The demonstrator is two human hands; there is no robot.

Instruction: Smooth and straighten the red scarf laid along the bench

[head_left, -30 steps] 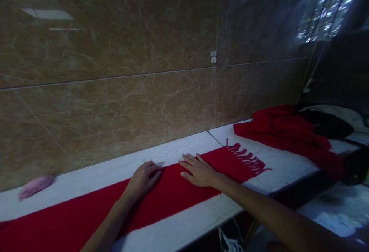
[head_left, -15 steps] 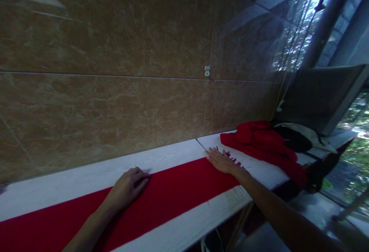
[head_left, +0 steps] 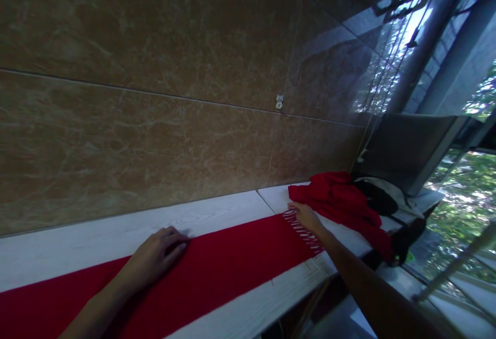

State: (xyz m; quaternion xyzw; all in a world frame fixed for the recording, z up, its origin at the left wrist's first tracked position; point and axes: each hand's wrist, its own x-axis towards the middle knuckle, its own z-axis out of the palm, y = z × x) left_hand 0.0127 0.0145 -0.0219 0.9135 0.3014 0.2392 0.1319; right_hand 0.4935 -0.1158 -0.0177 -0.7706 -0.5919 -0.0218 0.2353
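Note:
A long red scarf [head_left: 232, 261] lies flat along a white wooden table [head_left: 217, 210] against a brown marble wall. My left hand [head_left: 155, 256] rests on the scarf's far edge, fingers loosely curled and pressing down. My right hand [head_left: 306, 216] reaches out to the scarf's fringed end [head_left: 300, 230], fingers stretched over the tassels, right beside a heap of red cloth [head_left: 341, 202].
Black and white garments [head_left: 382, 197] lie behind the red heap at the table's right end. A small white socket [head_left: 279, 102] sits on the wall. A window with greenery [head_left: 461, 199] is at the right, past the table's edge.
My right hand has slid rightwards along the scarf, from its middle to the fringed end. My left hand stays on the scarf. The view has swung to the right.

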